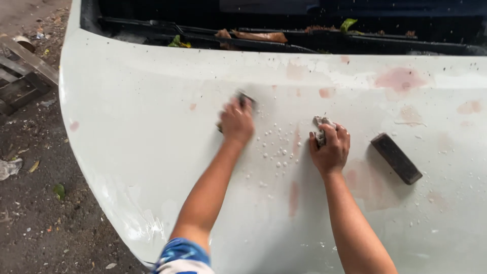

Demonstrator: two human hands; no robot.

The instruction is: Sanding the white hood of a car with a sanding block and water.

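A white car hood (152, 132) fills the view, dull and sanded, with pinkish primer patches and water beads near its middle. My left hand (236, 122) presses a small dark sanding pad (245, 97) flat against the hood. My right hand (331, 147) lies to the right of it and grips a crumpled grey rag (320, 127) against the surface. The beads of water lie between the two hands.
A dark rectangular sanding block (396, 158) rests on the hood right of my right hand. Wiper arms and dead leaves (258, 36) lie at the windscreen base. A wooden pallet (23, 76) and littered ground (40, 203) are at the left.
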